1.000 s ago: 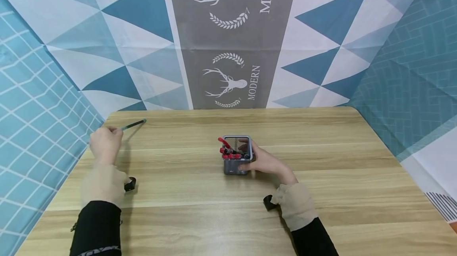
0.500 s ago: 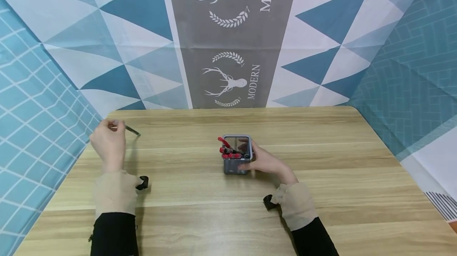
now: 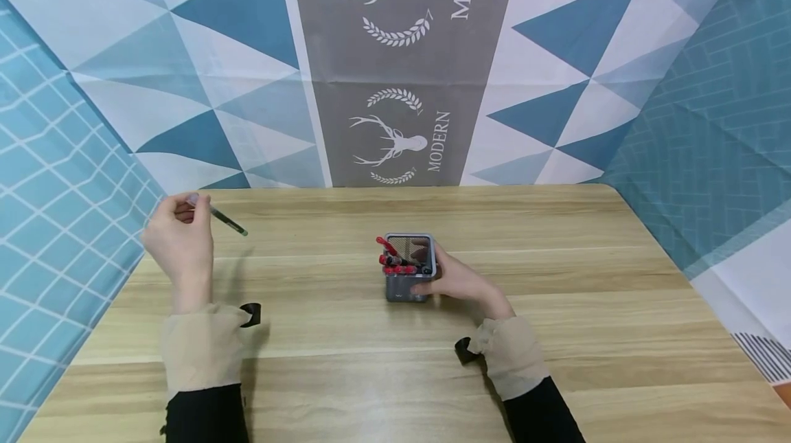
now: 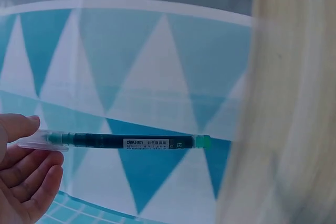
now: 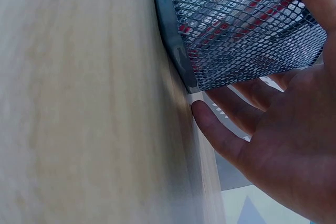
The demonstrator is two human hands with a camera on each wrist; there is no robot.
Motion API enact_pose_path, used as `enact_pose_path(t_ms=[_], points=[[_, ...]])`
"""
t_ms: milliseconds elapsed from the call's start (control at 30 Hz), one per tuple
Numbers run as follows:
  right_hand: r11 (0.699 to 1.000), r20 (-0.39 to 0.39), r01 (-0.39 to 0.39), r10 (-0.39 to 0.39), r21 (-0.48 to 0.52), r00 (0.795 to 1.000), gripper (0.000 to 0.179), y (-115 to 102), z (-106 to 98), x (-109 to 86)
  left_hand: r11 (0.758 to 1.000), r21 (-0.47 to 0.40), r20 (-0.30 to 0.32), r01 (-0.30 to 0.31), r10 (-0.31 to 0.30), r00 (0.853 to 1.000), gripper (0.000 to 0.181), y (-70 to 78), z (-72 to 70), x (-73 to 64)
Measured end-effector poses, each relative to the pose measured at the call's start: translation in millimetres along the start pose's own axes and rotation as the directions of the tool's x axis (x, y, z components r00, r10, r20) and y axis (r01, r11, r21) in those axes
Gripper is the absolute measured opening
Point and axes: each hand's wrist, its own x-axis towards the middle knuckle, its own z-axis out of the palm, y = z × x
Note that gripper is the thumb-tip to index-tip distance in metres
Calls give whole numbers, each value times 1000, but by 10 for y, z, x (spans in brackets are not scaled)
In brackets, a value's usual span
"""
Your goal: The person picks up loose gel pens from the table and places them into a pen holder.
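My left hand (image 3: pixel 185 244) pinches a green gel pen (image 3: pixel 228 220) by its clear cap, between thumb and fingers, over the far left of the table. In the left wrist view the pen (image 4: pixel 142 142) lies level, with a printed label on its dark barrel and a green end pointing away from the hand. At the table's middle stands a dark mesh pen holder (image 3: pixel 405 288) containing several red-capped pens (image 3: pixel 398 268). My right hand (image 3: pixel 466 284) grips the holder's right side, thumb in front. Close up, the right wrist view shows its mesh wall (image 5: pixel 236 35) and fingers behind it.
The wood-grain table (image 3: pixel 346 367) reaches back to a patterned cloth wall (image 3: pixel 395 72). Blue cloth (image 3: pixel 68 175) hangs along the left edge, close to the left hand, and more cloth (image 3: pixel 711 127) borders the right side.
My left hand has lifted the pen off the table's far left and tilted it, green end now pointing down and to the right. The right hand and pen holder stay in place.
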Motion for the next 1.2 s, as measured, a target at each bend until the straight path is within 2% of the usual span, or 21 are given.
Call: enact_pose_path(t_ms=[233, 333, 467, 667, 833, 1000, 1200], points=[[1000, 0, 1, -1, -17, 1000, 85, 1, 2, 3, 996, -60, -55, -68, 64, 996, 28, 93, -49, -81], [1000, 1, -8, 8, -10, 1000, 86, 4, 6, 7, 994, -80, -68, -68, 63, 996, 28, 130, -67, -112], [1000, 10, -10, 10, -3, 1000, 85, -2, 0, 9, 991, -120, -61, -61, 54, 997, 29, 238, -111, -175], [1000, 25, 0, -1, 27, 1000, 85, -5, -15, 6, 975, -188, -37, -115, 110, 993, 32, 423, -150, -288], [1000, 8, -11, 11, 11, 1000, 86, 4, -21, 1, 967, -191, -19, -171, 171, 985, 30, 495, -139, -324], [1000, 17, -16, 16, 12, 1000, 86, -17, -10, -1, 964, -170, -10, -203, 205, 979, 29, 542, -185, -358], [1000, 15, -13, 13, 22, 1000, 86, -18, 0, 5, 939, -198, -11, -282, 285, 958, 28, 666, -236, -421]])
